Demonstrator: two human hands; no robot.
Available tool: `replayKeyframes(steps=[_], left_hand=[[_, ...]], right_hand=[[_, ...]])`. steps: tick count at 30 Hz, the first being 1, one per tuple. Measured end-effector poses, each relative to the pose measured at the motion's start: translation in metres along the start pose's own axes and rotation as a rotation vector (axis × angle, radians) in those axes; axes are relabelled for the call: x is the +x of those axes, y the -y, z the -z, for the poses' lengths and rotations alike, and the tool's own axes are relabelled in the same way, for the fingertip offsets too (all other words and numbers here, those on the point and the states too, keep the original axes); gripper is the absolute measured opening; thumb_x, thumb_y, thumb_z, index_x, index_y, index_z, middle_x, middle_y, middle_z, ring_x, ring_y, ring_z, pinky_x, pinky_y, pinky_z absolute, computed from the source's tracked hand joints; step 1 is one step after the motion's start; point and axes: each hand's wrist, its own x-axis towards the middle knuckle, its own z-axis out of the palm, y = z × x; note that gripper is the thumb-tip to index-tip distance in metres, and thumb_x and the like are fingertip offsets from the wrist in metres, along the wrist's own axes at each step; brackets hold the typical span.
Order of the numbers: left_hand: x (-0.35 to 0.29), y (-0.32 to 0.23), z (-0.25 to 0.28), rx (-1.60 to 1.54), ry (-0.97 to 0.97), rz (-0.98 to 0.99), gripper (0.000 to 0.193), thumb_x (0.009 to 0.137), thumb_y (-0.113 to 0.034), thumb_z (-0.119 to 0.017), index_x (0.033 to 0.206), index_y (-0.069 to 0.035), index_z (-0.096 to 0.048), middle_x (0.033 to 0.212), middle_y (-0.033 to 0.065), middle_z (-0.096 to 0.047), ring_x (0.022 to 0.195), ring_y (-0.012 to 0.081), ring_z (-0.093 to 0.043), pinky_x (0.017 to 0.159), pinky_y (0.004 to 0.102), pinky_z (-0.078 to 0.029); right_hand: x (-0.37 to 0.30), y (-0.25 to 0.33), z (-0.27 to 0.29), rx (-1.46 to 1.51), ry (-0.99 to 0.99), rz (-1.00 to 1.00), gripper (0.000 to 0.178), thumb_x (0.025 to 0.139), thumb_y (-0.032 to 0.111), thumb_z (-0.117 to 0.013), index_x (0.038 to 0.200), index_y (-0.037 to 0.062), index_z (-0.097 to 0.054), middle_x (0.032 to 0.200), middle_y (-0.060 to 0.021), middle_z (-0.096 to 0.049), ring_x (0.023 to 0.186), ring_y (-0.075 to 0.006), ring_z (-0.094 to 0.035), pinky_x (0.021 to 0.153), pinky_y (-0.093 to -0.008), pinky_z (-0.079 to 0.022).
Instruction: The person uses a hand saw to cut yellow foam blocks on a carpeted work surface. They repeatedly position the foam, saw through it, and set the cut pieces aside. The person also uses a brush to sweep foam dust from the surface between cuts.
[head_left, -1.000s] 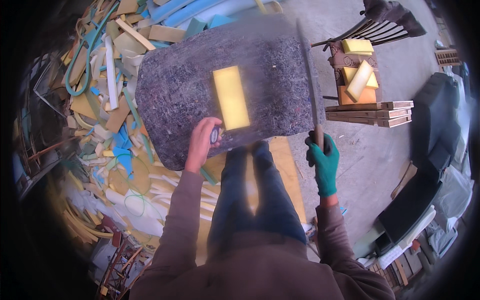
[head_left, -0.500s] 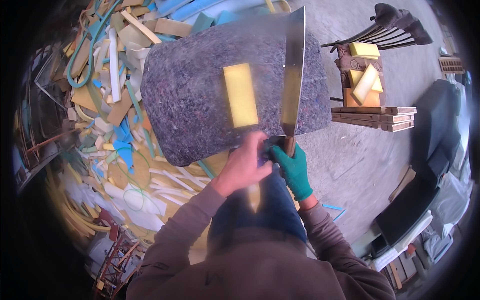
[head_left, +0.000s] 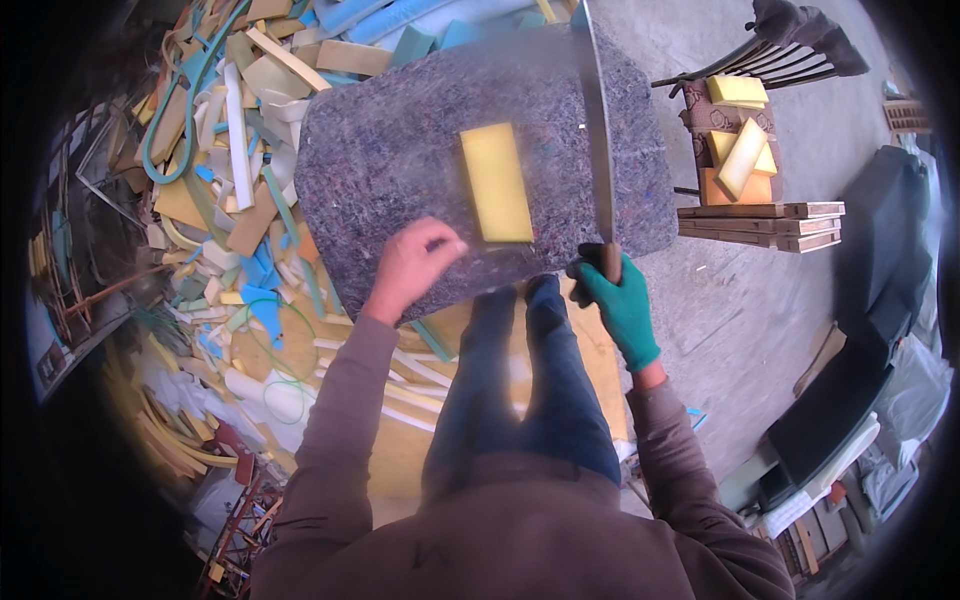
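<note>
My right hand (head_left: 619,305), in a green and black glove, is closed round the wooden handle of a long, wide-bladed knife (head_left: 597,130). The blade points away from me, above the right part of a padded surface (head_left: 375,160) in mottled grey-purple felt. On that felt lies a rectangular yellow foam block (head_left: 497,185), to the left of the blade and apart from it. My bare left hand (head_left: 408,266) hovers by the block's near left corner, not touching it. Its fingers are curled with thumb and forefinger pinched together; anything between them is too small to make out.
Foam offcuts (head_left: 250,215) in many colours are heaped along the left. At the right, a chair (head_left: 700,125) carries several yellow foam pieces (head_left: 742,158), with stacked wooden slats (head_left: 770,228) at its near side. Dark sheets (head_left: 850,370) lie farther right on the concrete floor.
My left hand has moved left, away from the knife and my right hand. The knife has shifted slightly right and turned, its blade now seen more edge-on. The view has shifted a little.
</note>
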Motion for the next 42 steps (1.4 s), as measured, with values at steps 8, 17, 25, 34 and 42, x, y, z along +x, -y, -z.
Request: replayKeyframes(steps=[8, 17, 25, 34, 42], left_hand=[[0.056, 0.027, 0.000, -0.011, -0.035, 0.247, 0.028, 0.096, -0.034, -0.084, 0.106, -0.007, -0.085, 0.104, 0.0111, -0.084, 0.096, 0.0261, -0.079, 0.090, 0.0390, -0.059], [0.079, 0.037, -0.012, 0.008, 0.031, 0.172, 0.029, 0.099, -0.032, -0.084, 0.110, -0.005, -0.085, 0.098, 0.0072, -0.083, 0.089, 0.0188, -0.076, 0.085, 0.0367, -0.057], [0.080, 0.053, -0.001, -0.163, 0.152, 0.180, 0.034, 0.104, -0.027, -0.076, 0.126, -0.002, -0.082, 0.104, 0.0084, -0.085, 0.097, 0.0176, -0.078, 0.091, 0.0344, -0.059], [0.087, 0.065, -0.001, -0.141, 0.176, 0.158, 0.037, 0.107, -0.023, -0.075, 0.132, 0.003, -0.080, 0.101, 0.0053, -0.082, 0.095, 0.0124, -0.073, 0.089, 0.0303, -0.057], [0.087, 0.058, 0.001, -0.114, 0.164, 0.190, 0.037, 0.105, -0.023, -0.073, 0.134, -0.001, -0.081, 0.102, 0.0098, -0.085, 0.094, 0.0181, -0.080, 0.086, 0.0347, -0.061]], right_hand=[[-0.074, 0.010, 0.011, 0.013, -0.183, -0.038, 0.049, 0.105, 0.008, -0.076, 0.153, 0.0036, -0.066, 0.099, -0.0057, -0.081, 0.072, -0.0083, -0.070, 0.064, -0.0273, -0.056], [-0.092, -0.046, -0.024, -0.051, -0.145, -0.129, 0.043, 0.108, 0.012, -0.074, 0.150, 0.0028, -0.068, 0.085, -0.0053, -0.077, 0.059, -0.0063, -0.061, 0.052, -0.0257, -0.047], [-0.099, -0.080, -0.048, -0.156, -0.221, -0.035, 0.046, 0.106, 0.011, -0.075, 0.151, 0.0057, -0.070, 0.081, 0.0016, -0.068, 0.063, -0.0047, -0.058, 0.055, -0.0264, -0.048], [-0.093, -0.096, -0.066, -0.282, -0.244, -0.037, 0.049, 0.102, 0.015, -0.079, 0.151, 0.0090, -0.071, 0.086, -0.0066, -0.073, 0.069, -0.0120, -0.067, 0.064, -0.0337, -0.055], [-0.081, -0.090, -0.084, -0.293, -0.254, 0.063, 0.059, 0.098, 0.019, -0.083, 0.155, 0.0108, -0.067, 0.102, -0.0177, -0.081, 0.078, -0.0332, -0.079, 0.073, -0.0441, -0.061]])
